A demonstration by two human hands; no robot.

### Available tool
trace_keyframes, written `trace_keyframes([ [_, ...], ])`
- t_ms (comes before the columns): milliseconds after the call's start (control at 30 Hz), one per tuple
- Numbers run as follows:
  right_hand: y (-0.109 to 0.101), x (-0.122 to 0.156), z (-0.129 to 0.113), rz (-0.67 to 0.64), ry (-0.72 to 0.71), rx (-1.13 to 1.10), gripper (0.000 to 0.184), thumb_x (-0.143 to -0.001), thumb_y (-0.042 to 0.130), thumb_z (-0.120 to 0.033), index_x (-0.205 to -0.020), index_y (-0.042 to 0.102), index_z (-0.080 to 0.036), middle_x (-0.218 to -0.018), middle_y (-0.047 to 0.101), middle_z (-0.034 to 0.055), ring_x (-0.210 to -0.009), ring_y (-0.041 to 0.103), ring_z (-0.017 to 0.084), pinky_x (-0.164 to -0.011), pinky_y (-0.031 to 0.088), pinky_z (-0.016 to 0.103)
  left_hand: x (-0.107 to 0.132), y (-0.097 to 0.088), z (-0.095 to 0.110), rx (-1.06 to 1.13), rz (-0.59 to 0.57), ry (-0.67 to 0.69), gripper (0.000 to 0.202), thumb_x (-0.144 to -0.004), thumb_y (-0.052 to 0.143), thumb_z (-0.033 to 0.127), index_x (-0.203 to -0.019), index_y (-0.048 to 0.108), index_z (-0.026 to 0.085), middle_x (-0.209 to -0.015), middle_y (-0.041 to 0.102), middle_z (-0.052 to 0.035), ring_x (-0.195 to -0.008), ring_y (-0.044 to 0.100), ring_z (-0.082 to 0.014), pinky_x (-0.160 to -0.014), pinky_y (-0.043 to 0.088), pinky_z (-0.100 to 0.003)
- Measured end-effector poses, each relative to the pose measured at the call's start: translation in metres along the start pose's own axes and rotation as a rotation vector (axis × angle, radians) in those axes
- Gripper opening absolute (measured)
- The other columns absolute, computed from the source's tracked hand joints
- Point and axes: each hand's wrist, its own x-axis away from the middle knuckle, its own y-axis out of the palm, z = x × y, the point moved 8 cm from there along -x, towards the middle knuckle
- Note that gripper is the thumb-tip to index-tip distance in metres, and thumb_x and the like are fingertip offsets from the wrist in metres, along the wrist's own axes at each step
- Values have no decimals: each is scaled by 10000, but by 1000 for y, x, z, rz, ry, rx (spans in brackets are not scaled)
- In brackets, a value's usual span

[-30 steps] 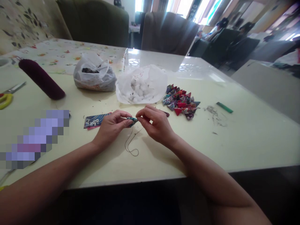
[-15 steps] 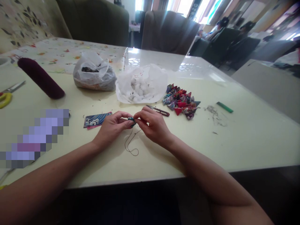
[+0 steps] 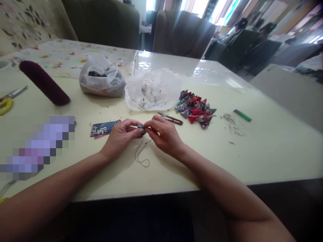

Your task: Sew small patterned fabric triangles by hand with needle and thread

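Right hand has shifted left, fingers pinching the cloth; left hand grips it too, left of the snips.

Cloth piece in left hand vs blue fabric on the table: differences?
Pose: the cloth piece is pinched in the left hand, while the blue fabric lies flat on the table.
Size: the cloth piece shows smaller than the blue fabric, though it is partly hidden.
Pattern: the blue fabric has pale swirls; on the cloth piece, no pattern can be made out clearly.
Shared: both show some blue.
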Motion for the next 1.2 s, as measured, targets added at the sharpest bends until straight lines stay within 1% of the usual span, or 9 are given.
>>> trace_keyframes([
  [100, 1, 0, 1, 2, 20, -23, 109, -950, 546, -137, -902, 637, -173, -813, 567, 20, -719, 539, 125, -660, 424, 251, 0, 0, 1, -8, 4, 12, 320, -719, 859, 386, -927, 731, 180, -852, 775, -27, -824, 742, -183, -795, 628, -305],
  [267, 3, 0, 9, -15, 137, -110, 91, -899, 587, -95, -870, 616, -176, -778, 569, -8, -690, 508, 113, -660, 401, 248, 0, 0, 4, -17, -2, 70, 313, -712, 866, 388, -906, 733, 183, -905, 762, -35, -842, 739, -195, -785, 635, -320],
  [367, 5, 0, 12, -28, 174, -133, 90, -894, 586, -104, -850, 602, -181, -784, 580, -8, -689, 499, 115, -664, 393, 253, 0, 0, 5, -23, 0, 98, 306, -718, 861, 392, -899, 731, 183, -931, 754, -41, -851, 736, -200, -778, 639, -327],
  [433, 6, 0, 12, -43, 173, -123, 91, -904, 572, -116, -846, 590, -183, -798, 588, 0, -702, 506, 122, -670, 391, 257, 0, 1, 6, -31, 1, 107, 293, -728, 854, 390, -895, 732, 183, -936, 747, -43, -852, 732, -197, -773, 639, -321],
  [600, 8, 1, 8, -66, 115, -69, 110, -918, 527, -111, -841, 554, -185, -835, 589, 23, -747, 525, 139, -694, 397, 267, 1, 2, 8, -56, -1, 123, 280, -732, 851, 394, -871, 739, 178, -977, 725, -53, -856, 722, -189, -763, 639, -302],
  [800, 6, 1, 7, -23, 94, -54, 106, -945, 525, -133, -870, 580, -183, -822, 572, 22, -763, 542, 145, -697, 405, 263, 2, 2, 11, -51, -1, 149, 275, -739, 848, 378, -887, 738, 174, -957, 703, -38, -840, 707, -171, -763, 637, -294],
  [967, 10, 2, 7, -74, 98, -5, 145, -951, 494, -135, -828, 547, -190, -821, 560, 34, -775, 532, 160, -701, 407, 281, 3, 6, 16, -103, -16, 193, 242, -753, 837, 396, -834, 748, 186, -979, 696, -55, -850, 694, -173, -741, 636, -280],
  [1100, 5, 1, 6, -18, 105, -50, 128, -943, 528, -125, -845, 583, -185, -814, 564, 23, -760, 537, 149, -694, 415, 274, 3, 4, 14, -67, -7, 201, 232, -765, 823, 390, -774, 738, 175, -976, 688, -61, -853, 688, -168, -740, 637, -277],
  [1200, -4, -1, 7, 47, 126, -69, 109, -941, 549, -118, -928, 626, -193, -816, 583, 11, -739, 537, 140, -701, 425, 275, 2, 0, 11, -20, 19, 173, 237, -770, 816, 390, -794, 725, 172, -988, 702, -60, -846, 689, -166, -751, 641, -298],
])
